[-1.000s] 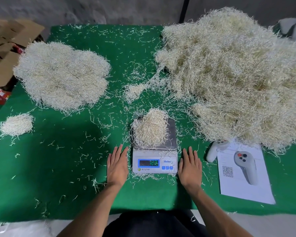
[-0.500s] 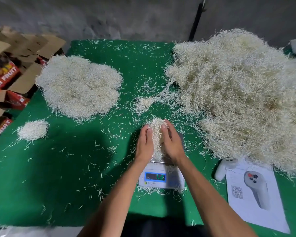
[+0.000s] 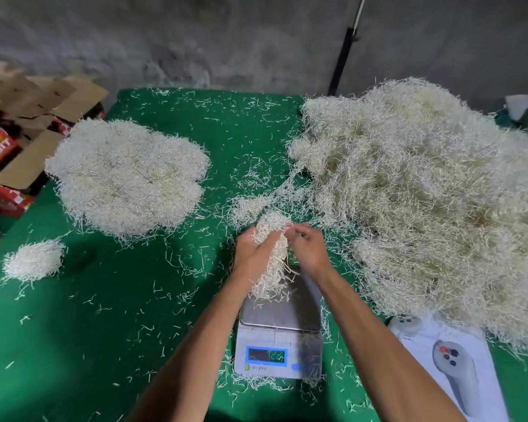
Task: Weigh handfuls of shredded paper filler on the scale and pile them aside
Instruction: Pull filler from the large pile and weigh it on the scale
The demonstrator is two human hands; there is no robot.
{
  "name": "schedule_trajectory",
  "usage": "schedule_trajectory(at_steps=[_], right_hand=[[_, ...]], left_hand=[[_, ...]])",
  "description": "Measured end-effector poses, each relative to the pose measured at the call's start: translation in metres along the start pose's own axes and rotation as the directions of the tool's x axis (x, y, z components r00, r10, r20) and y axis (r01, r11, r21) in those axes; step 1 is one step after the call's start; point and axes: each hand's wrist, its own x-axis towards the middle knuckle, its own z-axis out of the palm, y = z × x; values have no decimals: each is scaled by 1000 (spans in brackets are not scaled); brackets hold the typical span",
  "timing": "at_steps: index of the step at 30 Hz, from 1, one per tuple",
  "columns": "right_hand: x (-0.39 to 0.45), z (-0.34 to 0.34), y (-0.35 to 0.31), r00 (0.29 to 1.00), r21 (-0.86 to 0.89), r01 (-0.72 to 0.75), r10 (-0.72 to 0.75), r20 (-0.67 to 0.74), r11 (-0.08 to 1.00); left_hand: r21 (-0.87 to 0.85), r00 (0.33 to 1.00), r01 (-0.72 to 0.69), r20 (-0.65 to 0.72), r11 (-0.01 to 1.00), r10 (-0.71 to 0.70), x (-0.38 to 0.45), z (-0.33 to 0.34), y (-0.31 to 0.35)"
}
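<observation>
Head view: I am looking down at a green tabletop [image 3: 110, 330] scattered with loose strands. My left hand [image 3: 253, 254] and my right hand [image 3: 307, 249] are both curled around one handful of shredded paper filler [image 3: 272, 257]; the fingers of each hand close on it from either side, so neither is spread wide. The handful sits above the far edge of the scale [image 3: 279, 333], and its lower strands hang down to the steel platform; I cannot tell whether they rest on it. The scale stands just in front of me, its blue display [image 3: 266, 355] lit, though the digits are too blurred to read.

To my right a big heap of filler [image 3: 424, 208] covers most of that side of the tabletop, with a thin trail of strands reaching toward my hands. To my left, well apart from the scale, lies a flatter weighed pile [image 3: 128, 178], and nearer me a small separate clump [image 3: 34, 260].

At my right, near the scale, a white sheet of paper [image 3: 424, 360] carries a grey controller [image 3: 456, 373], with a white controller [image 3: 406, 325] at its far edge. Cardboard boxes [image 3: 22, 141] stand beyond the left edge of the tabletop.
</observation>
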Motion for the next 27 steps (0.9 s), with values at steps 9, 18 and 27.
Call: schedule_trajectory(at_steps=[9,18,27], right_hand=[[95,-68,5,878,362,-307,409,-250,880],[107,-113,17,954,-176,-258,222,-203,950],[81,-37,10,969,-182,-115,150,197,977]], left_hand=[[-139,998,29,-58,990,-38,20,6,2],[0,991,107,-80,994,-106,43,-6,-12],[214,991,-68,130,974,41,41,22,-7]])
